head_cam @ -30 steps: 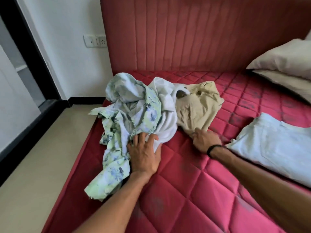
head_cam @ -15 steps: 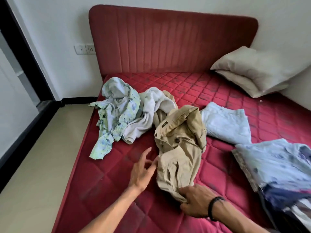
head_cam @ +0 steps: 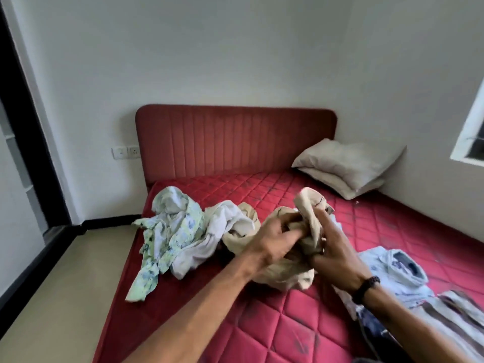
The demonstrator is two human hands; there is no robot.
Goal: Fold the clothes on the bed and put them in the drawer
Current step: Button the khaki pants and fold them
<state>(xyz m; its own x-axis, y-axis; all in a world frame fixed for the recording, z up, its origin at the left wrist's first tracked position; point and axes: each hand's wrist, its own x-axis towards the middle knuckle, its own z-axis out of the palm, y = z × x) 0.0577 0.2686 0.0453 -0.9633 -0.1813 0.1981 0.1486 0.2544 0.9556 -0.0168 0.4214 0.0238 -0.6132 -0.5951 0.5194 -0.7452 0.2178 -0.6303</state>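
Beige trousers [head_cam: 303,216] are bunched up and lifted off the red quilted bed [head_cam: 262,323]. My left hand [head_cam: 272,242] grips them from the left, my right hand [head_cam: 337,258] from the right, both in mid-air over the mattress. To the left lie a crumpled green floral garment [head_cam: 172,231] and a white garment [head_cam: 225,229]. On the right sit folded pieces: a pale blue printed shirt [head_cam: 392,268] and a striped one [head_cam: 455,315]. No drawer is in view.
Two beige pillows [head_cam: 345,166] are stacked at the far right against the wall. A red padded headboard [head_cam: 235,142] backs the bed. Tan floor [head_cam: 60,297] runs along the bed's left side, with a dark door frame [head_cam: 28,127] beyond.
The beige trousers were pulled out of the pile toward me and are now raised off the bed in both hands. My view has pulled back and tilted up.
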